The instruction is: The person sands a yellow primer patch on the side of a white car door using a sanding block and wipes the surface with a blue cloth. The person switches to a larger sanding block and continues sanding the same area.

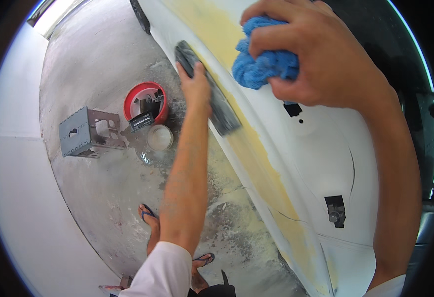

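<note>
My left hand [196, 91] is closed round a long dark grey sanding block [223, 115]. The block lies flat along the lower part of a white car side panel [320, 153], over a long strip of yellow body filler [261, 158]. Higher on the panel, my right hand [318, 59] squeezes a bunched blue cloth [264, 67]; whether the cloth touches the panel I cannot tell. Below my right hand, a patch of black tape [292, 109] shows on the panel. Another taped spot [335, 212] has a small round knob on it.
A red bucket [128, 104] with dark items inside stands on the wet, stained concrete floor [103, 193]. Beside it are a small black pack [141, 122], a round white tub [160, 137] and a grey step stool [74, 134]. A white wall [19, 104] runs along the left.
</note>
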Demonstrator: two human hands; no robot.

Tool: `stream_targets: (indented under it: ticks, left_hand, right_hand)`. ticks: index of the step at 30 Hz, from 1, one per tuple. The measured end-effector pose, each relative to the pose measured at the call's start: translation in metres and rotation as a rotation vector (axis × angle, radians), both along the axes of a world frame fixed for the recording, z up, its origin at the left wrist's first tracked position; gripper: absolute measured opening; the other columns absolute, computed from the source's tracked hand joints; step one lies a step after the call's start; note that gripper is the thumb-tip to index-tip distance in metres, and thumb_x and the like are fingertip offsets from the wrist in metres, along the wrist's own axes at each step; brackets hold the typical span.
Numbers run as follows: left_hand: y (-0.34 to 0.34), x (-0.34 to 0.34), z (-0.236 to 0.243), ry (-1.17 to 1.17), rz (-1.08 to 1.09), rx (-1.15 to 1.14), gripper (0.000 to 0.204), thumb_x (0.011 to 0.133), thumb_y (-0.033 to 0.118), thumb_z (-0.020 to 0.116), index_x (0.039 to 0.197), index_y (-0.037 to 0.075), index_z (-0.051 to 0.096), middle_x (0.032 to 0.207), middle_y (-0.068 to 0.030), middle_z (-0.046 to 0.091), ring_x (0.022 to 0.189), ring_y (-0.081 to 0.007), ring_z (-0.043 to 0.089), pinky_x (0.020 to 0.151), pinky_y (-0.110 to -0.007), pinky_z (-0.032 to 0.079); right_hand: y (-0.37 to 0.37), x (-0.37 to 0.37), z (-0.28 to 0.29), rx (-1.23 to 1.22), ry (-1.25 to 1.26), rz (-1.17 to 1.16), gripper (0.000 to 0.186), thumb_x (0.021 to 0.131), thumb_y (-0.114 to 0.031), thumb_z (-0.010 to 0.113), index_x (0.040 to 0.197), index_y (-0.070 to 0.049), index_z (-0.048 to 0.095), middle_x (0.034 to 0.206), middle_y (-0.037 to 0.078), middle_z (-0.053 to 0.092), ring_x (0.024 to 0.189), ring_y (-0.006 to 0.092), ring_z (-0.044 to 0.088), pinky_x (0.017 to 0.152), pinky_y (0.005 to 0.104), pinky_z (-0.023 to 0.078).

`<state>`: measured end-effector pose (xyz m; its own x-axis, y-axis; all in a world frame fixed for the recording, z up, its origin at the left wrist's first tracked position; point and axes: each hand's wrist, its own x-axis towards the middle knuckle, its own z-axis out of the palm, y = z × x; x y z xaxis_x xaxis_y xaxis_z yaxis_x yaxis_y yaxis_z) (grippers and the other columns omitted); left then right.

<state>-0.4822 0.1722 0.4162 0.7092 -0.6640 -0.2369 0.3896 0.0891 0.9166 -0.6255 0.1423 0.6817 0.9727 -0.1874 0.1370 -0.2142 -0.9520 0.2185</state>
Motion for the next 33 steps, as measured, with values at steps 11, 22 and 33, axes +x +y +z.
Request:
stream_targets:
  ticks: [11,22,33]
  left_hand:
    - [0.038,-0.046,-0.01,-0.343,-0.041,-0.004,0.083,0.105,0.038,0.06,0.163,0.0,0.015,0.161,-0.0285,0.033,0.148,-0.036,0.038,0.122,-0.043,0.031]
    - [0.137,-0.156,-0.002,-0.292,-0.025,0.127,0.083,0.105,0.04,0.058,0.163,-0.002,0.017,0.166,-0.0303,0.022,0.156,-0.0395,0.02,0.126,-0.05,0.016]
    - [0.183,-0.217,0.011,-0.393,0.037,0.011,0.073,0.103,0.026,0.059,0.162,0.0,0.024,0.147,-0.0326,0.04,0.139,-0.0526,0.038,0.12,-0.059,0.021]
  right_hand:
    - [-0.006,-0.01,0.008,0.203,0.115,-0.062,0.028,0.082,-0.019,0.078,0.106,-0.006,0.077,0.111,0.014,0.072,0.109,0.0293,0.067,0.089,0.0451,0.054]
    - [0.011,-0.012,0.009,0.137,-0.008,0.007,0.029,0.076,-0.019,0.074,0.103,-0.008,0.077,0.11,0.01,0.069,0.107,0.0307,0.066,0.098,0.0443,0.049]
    - [-0.005,0.004,-0.007,0.018,0.046,-0.027,0.03,0.062,-0.007,0.075,0.091,-0.013,0.069,0.131,0.007,0.063,0.119,0.0303,0.061,0.101,0.0439,0.049]
